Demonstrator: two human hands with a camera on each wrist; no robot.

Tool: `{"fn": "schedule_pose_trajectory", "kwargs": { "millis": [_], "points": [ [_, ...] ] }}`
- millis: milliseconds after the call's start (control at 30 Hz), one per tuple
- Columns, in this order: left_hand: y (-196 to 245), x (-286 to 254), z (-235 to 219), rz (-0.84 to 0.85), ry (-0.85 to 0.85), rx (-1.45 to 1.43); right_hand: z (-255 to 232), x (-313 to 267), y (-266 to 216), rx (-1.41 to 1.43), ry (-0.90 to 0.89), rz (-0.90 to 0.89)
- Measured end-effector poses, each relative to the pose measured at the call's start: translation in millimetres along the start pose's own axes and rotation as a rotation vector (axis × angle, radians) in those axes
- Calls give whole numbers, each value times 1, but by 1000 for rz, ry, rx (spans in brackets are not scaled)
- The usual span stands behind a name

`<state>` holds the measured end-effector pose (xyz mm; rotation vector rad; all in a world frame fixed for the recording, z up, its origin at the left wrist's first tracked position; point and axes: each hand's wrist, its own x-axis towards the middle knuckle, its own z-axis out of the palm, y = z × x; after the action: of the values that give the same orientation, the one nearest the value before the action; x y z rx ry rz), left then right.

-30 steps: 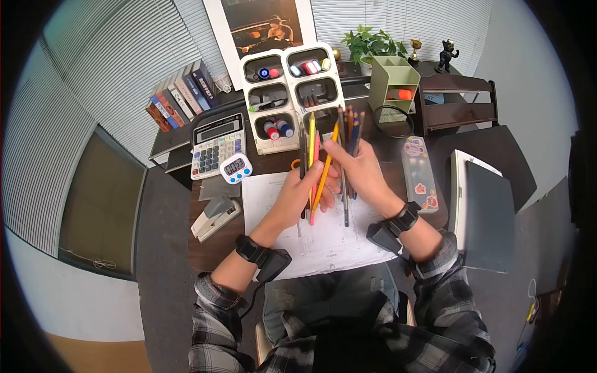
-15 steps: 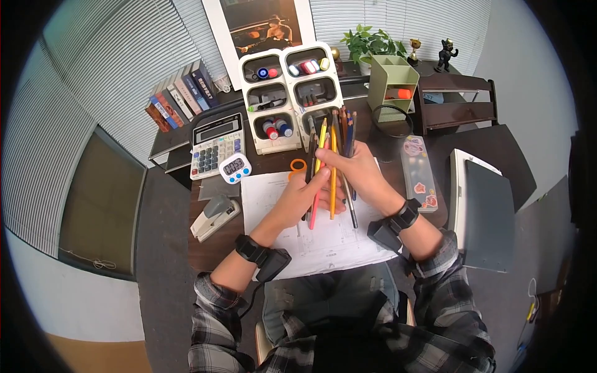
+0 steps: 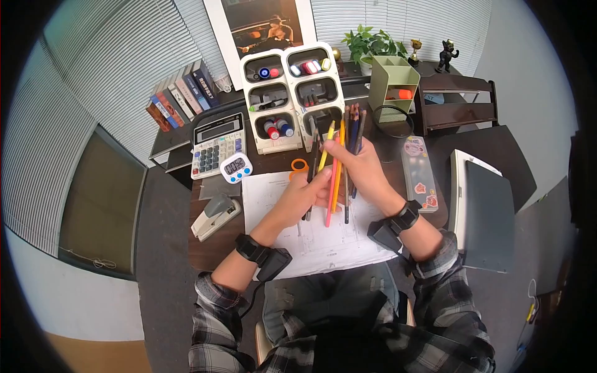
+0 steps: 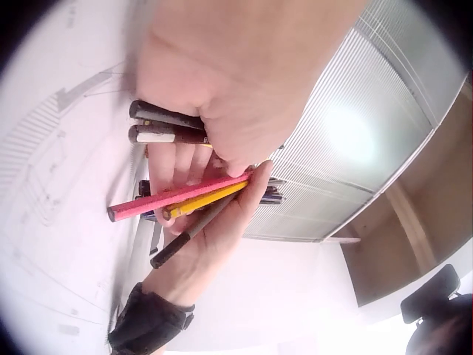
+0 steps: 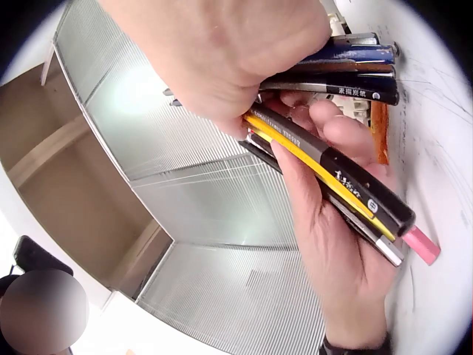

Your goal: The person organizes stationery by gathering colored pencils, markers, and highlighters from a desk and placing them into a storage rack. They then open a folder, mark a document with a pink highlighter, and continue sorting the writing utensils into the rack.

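Note:
Both hands are together over the paper, with a bunch of pencils between them. My left hand [image 3: 301, 200] grips several dark pencils [image 4: 168, 115], its thumb close to the right thumb. My right hand [image 3: 365, 171] holds a bundle of blue, brown and black pencils [image 5: 362, 55] against its palm. At the thumbs, where the hands meet, lie a pink pencil [image 4: 177, 196], a yellow-orange pencil [image 4: 203, 199] and a black pencil [image 5: 369, 188]. A bright yellow pencil [image 3: 326, 146] leans up to the right from the left hand. Fingers hide the pencils' middles.
A printed sheet [image 3: 280, 252] lies below the hands. To the left are a stapler [image 3: 217, 217], timer [image 3: 236, 168] and calculator [image 3: 217, 149]; orange-handled scissors [image 3: 299, 165] show behind. A white organizer [image 3: 292, 93] stands at the back, a sticker-covered case [image 3: 420, 168] at the right.
The pink and bright yellow pencils have shifted right, toward the right hand, and the yellow one now tilts right. The thumbs have moved slightly; both forearms stay in place.

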<state>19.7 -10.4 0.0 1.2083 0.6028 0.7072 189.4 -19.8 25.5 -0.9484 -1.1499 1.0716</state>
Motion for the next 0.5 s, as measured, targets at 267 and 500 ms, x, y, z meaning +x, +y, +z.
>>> {"fn": "schedule_pose_trajectory", "kwargs": {
  "millis": [267,500],
  "points": [
    [-3,0,2,3,-31,-52,-1,2,1,-32,26,1],
    [-5,2,-2,-38,-64,-23,0,0,0,-39,-21,43]
  ]
}}
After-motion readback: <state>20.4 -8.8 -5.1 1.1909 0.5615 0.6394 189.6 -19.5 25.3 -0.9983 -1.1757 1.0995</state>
